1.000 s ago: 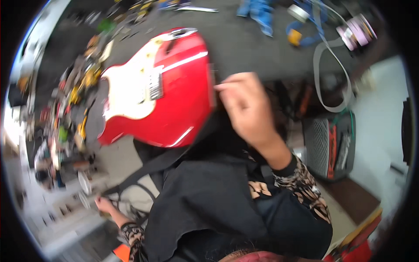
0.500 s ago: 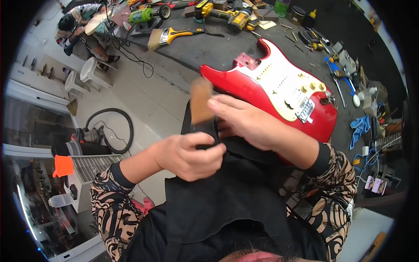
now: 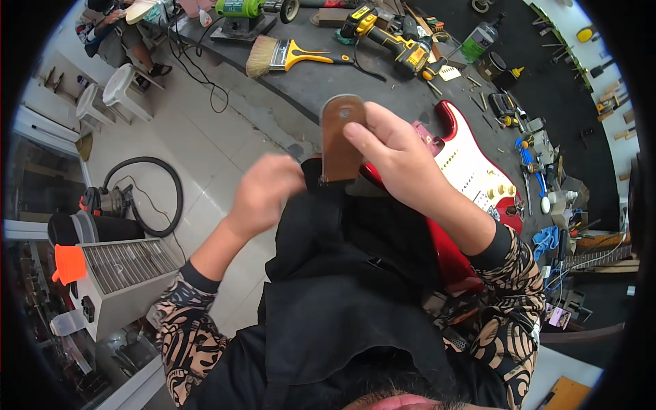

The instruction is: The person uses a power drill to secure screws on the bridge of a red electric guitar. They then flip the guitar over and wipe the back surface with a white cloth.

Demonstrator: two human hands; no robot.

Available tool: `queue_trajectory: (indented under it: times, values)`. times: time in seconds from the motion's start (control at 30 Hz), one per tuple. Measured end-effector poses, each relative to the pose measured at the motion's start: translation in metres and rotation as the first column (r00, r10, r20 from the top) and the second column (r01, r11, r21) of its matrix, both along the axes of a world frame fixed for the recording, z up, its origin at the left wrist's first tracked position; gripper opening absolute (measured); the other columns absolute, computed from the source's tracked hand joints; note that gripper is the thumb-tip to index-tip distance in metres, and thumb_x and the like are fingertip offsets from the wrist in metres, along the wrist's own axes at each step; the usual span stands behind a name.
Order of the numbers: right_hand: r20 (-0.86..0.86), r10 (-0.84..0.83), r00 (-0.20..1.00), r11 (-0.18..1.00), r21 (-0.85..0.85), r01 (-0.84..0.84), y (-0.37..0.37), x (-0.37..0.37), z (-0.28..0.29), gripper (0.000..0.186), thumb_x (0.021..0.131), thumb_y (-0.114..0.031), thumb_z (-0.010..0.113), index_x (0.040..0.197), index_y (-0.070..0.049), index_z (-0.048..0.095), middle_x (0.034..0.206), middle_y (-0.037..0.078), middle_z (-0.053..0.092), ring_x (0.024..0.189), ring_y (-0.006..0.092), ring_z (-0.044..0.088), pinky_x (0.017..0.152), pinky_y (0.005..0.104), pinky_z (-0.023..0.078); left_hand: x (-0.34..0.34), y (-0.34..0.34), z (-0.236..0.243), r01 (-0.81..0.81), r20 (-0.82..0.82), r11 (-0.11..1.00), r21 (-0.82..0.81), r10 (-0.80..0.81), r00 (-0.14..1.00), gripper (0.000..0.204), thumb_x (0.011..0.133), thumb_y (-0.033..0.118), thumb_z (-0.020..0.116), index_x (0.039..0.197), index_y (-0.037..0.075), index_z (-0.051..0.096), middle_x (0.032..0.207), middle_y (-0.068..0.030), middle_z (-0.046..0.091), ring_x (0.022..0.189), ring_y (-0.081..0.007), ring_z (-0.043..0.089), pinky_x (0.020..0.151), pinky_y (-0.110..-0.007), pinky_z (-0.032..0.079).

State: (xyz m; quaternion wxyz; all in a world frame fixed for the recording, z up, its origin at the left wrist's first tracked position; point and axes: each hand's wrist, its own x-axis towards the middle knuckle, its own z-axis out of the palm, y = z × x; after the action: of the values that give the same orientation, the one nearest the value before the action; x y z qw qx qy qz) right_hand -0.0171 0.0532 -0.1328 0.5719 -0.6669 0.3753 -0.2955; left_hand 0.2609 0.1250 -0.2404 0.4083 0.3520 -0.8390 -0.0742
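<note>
My right hand pinches the brown leather end of a guitar strap, thumb on its face and fingers behind. The rounded tip, with a small slot, points up, and black material joins its lower edge. Close beside that black part is my left hand, smeared by motion; whether its fingers grip anything is unclear. Behind my right hand and forearm, a red electric guitar body with a cream pickguard lies at the bench edge, partly covered.
On the dark bench lie a wide paintbrush, a yellow power drill and a green bench grinder. A hose vacuum and a grey heater stand left. Another person is near white stools.
The leather strap end has risen and now faces me in my right hand. My left hand has moved left and up, away from its closed position below the strap. The view has shifted.
</note>
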Motion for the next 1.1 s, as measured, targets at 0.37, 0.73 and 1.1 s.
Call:
queue_trajectory:
  times: [0.37, 0.73, 1.1]
  values:
    - [-0.475, -0.018, 0.88, 0.93, -0.33, -0.159, -0.089, 0.01, -0.005, 0.028, 0.113, -0.016, 0.069, 0.135, 0.0, 0.068, 0.117, 0.008, 0.075, 0.109, 0.0163, 0.071, 0.099, 0.0337, 0.057, -0.044, -0.081, 0.006, -0.258, -0.217, 0.865, 0.431, 0.377, 0.901, 0.018, 0.1, 0.006, 0.068, 0.117, 0.006, 0.074, 0.106, -0.0118, 0.079, 0.09, -0.0312, 0.078, 0.08, -0.041, 0.061]
    - [-0.587, 0.105, 0.803, 0.978, -0.086, -0.191, -0.066, 0.0, -0.016, 0.027, 0.112, -0.018, 0.064, 0.127, 0.002, 0.074, 0.111, 0.017, 0.079, 0.104, 0.0276, 0.075, 0.097, 0.0392, 0.058, -0.051, -0.085, 0.015, 0.213, -0.376, 0.536, 0.817, 0.215, 0.902, 0.016, 0.11, 0.01, 0.067, 0.103, -0.002, 0.074, 0.085, -0.0031, 0.073, 0.077, -0.0075, 0.063, 0.07, -0.029, 0.052]
    - [-0.424, 0.178, 0.888, 0.982, 0.013, -0.19, -0.063, -0.002, -0.024, 0.019, 0.113, -0.012, 0.063, 0.121, 0.003, 0.072, 0.103, 0.006, 0.074, 0.098, 0.0109, 0.067, 0.093, 0.0303, 0.055, -0.059, -0.067, 0.009, -0.013, -0.366, 0.902, 0.432, 0.188, 0.912, 0.006, 0.103, 0.005, 0.076, 0.103, -0.001, 0.076, 0.098, -0.0068, 0.078, 0.076, -0.018, 0.07, 0.069, -0.032, 0.055]
